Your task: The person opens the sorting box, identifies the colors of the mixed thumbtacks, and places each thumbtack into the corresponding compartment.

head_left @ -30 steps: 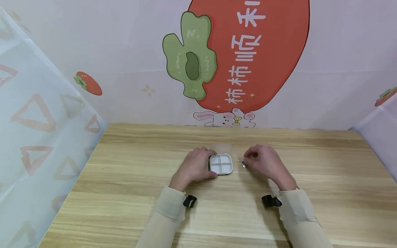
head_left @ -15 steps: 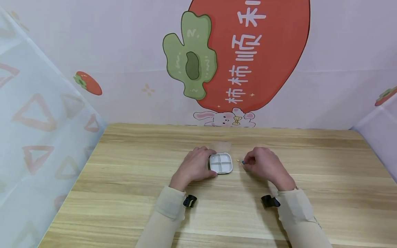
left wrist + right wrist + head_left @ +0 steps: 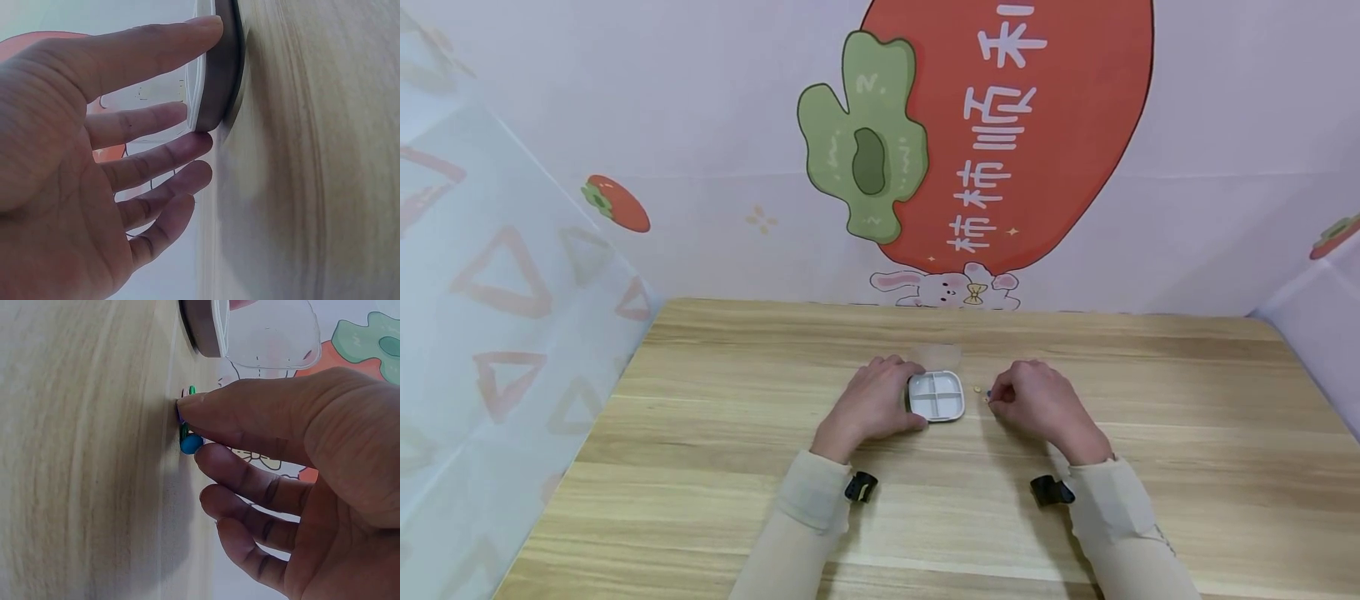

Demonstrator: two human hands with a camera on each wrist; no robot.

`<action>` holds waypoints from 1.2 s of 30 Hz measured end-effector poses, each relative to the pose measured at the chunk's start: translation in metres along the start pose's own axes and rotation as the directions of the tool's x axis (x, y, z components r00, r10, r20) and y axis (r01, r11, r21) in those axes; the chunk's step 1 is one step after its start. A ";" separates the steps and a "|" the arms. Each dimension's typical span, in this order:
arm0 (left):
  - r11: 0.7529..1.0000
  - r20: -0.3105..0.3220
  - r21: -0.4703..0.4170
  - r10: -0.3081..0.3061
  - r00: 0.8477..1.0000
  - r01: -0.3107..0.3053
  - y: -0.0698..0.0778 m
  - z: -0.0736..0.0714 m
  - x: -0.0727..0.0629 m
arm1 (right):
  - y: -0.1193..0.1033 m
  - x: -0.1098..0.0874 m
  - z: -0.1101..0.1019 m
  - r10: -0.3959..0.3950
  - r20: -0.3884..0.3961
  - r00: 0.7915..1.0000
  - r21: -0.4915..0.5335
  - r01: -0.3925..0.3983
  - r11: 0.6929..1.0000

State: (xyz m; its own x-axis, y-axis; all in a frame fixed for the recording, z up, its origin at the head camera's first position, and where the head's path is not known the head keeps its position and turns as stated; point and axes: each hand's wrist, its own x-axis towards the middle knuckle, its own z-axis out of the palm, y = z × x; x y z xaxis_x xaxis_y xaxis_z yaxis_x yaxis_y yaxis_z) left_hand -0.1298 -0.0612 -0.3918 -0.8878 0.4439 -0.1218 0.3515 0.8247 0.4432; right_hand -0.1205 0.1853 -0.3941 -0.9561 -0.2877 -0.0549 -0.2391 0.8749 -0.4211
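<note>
My left hand (image 3: 874, 400) holds a small pill box (image 3: 936, 419) by its near and far sides, thumb in front. The box lies on the table with a white four-part inside, and its dark outer wall (image 3: 223, 69) shows in the left wrist view. To its right, my right hand (image 3: 1037, 402) pinches with thumb and index finger among small coloured pieces. In the right wrist view a purple piece (image 3: 180, 412) sits right at the thumb tip, a blue round piece (image 3: 191, 444) just below, and a green one (image 3: 192, 390) behind. The index fingertip is hidden by the thumb.
A clear lid (image 3: 936, 357) stands folded back behind the box. One small yellowish piece (image 3: 977, 389) lies between the box and my right hand. The wooden table (image 3: 737, 400) ends at a printed cloth wall (image 3: 715, 242).
My right thumb and index finger have drawn together and lowered slightly onto the small pieces, covering more of them. The left hand and the box stay where they were.
</note>
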 end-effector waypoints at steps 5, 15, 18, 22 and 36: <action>1.000 0.006 0.011 0.003 1.000 -0.003 0.001 0.000 0.001 | 0.000 -0.001 0.000 0.006 -0.001 1.000 -0.012 -0.006 1.000; 1.000 0.009 0.007 0.009 1.000 -0.009 0.004 -0.001 0.001 | 0.002 -0.001 -0.002 0.013 -0.002 1.000 -0.014 -0.013 1.000; 1.000 0.006 0.010 0.012 1.000 -0.012 0.003 0.000 0.002 | 0.001 -0.001 -0.003 0.012 -0.004 1.000 -0.007 -0.012 1.000; 1.000 0.001 0.012 0.013 1.000 -0.013 0.003 0.000 0.002 | 0.001 -0.001 -0.004 0.004 -0.007 1.000 0.007 -0.004 1.000; 1.000 0.003 0.011 0.001 1.000 -0.001 0.003 -0.001 -0.001 | -0.001 -0.001 -0.004 -0.025 -0.046 0.999 0.125 0.030 0.992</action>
State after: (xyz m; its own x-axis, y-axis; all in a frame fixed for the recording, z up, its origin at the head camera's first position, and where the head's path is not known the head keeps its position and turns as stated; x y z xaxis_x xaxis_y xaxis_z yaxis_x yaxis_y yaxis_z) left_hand -0.1283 -0.0595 -0.3898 -0.8866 0.4455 -0.1244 0.3553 0.8282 0.4334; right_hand -0.1199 0.1864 -0.3904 -0.9568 -0.2908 -0.0026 -0.2449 0.8105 -0.5321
